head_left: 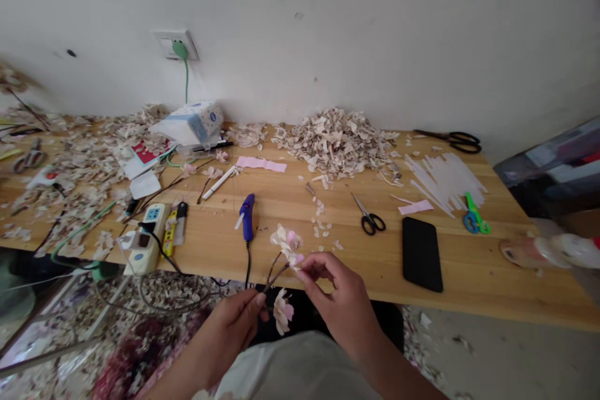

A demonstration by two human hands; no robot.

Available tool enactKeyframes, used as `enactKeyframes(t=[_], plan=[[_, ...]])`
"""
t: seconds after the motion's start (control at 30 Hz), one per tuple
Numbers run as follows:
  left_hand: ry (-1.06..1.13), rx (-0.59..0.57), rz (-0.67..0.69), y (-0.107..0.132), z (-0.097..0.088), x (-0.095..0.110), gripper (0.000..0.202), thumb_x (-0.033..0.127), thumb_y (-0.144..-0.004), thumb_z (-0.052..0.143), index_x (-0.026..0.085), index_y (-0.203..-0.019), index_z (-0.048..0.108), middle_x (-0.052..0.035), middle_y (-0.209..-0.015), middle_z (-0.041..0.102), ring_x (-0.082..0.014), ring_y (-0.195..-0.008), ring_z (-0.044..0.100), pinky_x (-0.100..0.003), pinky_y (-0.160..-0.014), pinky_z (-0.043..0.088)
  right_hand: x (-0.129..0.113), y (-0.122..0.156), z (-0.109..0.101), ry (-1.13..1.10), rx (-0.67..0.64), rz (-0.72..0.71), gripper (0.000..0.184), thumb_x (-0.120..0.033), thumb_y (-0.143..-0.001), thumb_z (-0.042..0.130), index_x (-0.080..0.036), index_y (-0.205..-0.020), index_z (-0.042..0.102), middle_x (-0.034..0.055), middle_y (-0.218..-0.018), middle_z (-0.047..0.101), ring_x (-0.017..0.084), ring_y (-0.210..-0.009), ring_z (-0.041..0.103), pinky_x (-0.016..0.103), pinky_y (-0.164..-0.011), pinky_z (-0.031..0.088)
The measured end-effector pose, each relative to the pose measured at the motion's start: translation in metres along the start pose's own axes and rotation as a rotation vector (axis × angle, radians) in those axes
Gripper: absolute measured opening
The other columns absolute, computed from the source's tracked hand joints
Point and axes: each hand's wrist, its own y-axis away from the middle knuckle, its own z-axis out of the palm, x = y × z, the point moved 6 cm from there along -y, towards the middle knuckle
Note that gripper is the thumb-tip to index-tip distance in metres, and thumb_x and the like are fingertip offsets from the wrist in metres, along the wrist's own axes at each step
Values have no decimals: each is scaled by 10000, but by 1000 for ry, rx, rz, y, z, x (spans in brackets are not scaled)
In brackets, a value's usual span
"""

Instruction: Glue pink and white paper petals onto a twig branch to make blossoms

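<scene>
Over the table's front edge, my left hand (241, 317) is closed around the brown stem of a flower branch (277, 273). Pale pink-and-white blossoms (287, 242) top the branch, and a further blossom (282, 312) hangs lower, beside my left fingers. My right hand (335, 290) pinches at the base of an upper blossom with thumb and forefinger; the fingertips touch a pink petal there. Just behind the branch, a blue glue gun (247, 215) lies on the table, its cord running off the front edge.
Dried petals (340, 140) are heaped at the back of the wooden table (300, 275). To the right lie black scissors (370, 220), a black phone (422, 254), white glue sticks (447, 181) and green-blue scissors (474, 215). A power strip (149, 240) and yellow cutter (169, 232) lie left.
</scene>
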Motion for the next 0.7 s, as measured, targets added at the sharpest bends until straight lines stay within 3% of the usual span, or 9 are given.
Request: enactKeyframes(t=[0.3,0.53,0.7], plan=[[-63,-7,24,-1,-1,-10,630,790,-844,376,194,-781,570,80,-497,374,-109,-467,318,-261,-468,228,2,0,-1,77,13,-7,33,-231,-888,606,-231,-873,635,-2,-805,709,132,-733,675,227,-707,519],[-66,16,10,1,0,-3,669,849,-780,387,203,-738,556,69,-512,394,-112,-473,316,-273,-463,235,1,-1,-1,58,0,15,26,-229,-883,614,-236,-868,634,-14,-807,709,121,-732,676,211,-704,516],[-95,7,17,0,0,-5,640,803,-832,358,202,-762,565,72,-501,385,-114,-469,324,-271,-473,248,5,0,0,38,-28,46,23,-226,-877,613,-237,-873,632,-15,-809,713,121,-730,681,208,-697,518]])
